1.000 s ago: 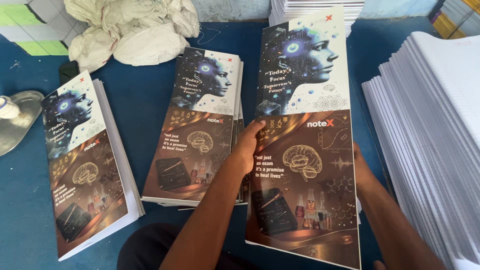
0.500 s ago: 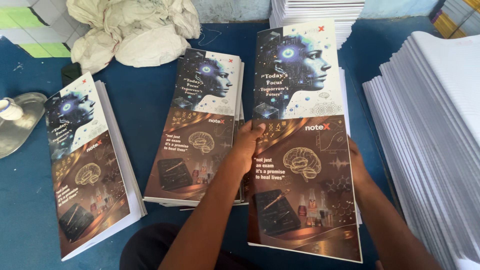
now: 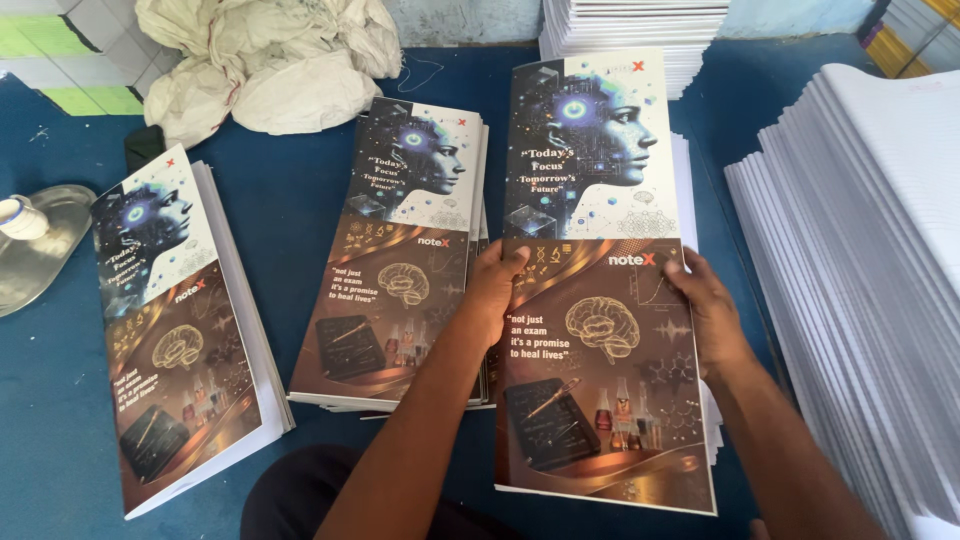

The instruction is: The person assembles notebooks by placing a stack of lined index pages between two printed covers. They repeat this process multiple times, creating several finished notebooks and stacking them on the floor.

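Note:
A long glossy printed cover sheet [image 3: 600, 200], white with a head picture on its upper half and brown with a brain picture below, lies on a pad of white pages on the blue table [image 3: 290, 210]. My left hand [image 3: 492, 288] grips its left edge at mid-height. My right hand [image 3: 708, 312] holds its right edge at about the same height. Two more covered pads of the same print lie to the left: one in the middle [image 3: 400, 260], touching my left hand, and one at the far left [image 3: 170, 320].
A tall slanted stack of white ruled paper [image 3: 860, 270] fills the right side. Another white paper stack [image 3: 630, 25] stands at the back. A crumpled white sack [image 3: 270, 60] lies at the back left. A metal dish [image 3: 40, 240] sits at the left edge.
The cover sheet has shifted slightly left and up on its pad. My right hand has come up from under the sheet's lower right to grip its right edge.

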